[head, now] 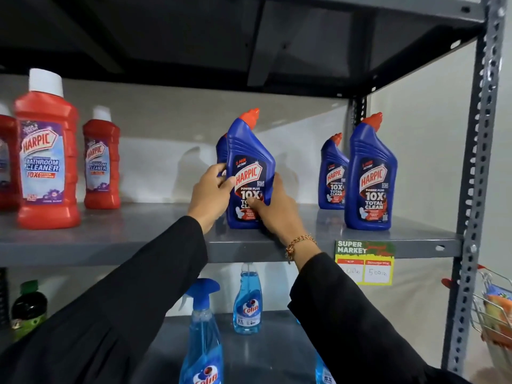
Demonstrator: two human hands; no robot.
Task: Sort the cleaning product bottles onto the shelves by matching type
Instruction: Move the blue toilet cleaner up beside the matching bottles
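Both hands, left hand [209, 195] and right hand [273, 208], close their fingers around a blue Harpic bottle [250, 173] standing upright on the grey shelf [138, 234], left of two matching blue bottles [370, 176]

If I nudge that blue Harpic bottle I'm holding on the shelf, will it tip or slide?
The blue Harpic bottle is tall with an angled neck, so a high push would probably tip it. Its glossy plastic on the smooth metal shelf suggests a low push would slide it. Both hands, left hand and right hand, steady it now.
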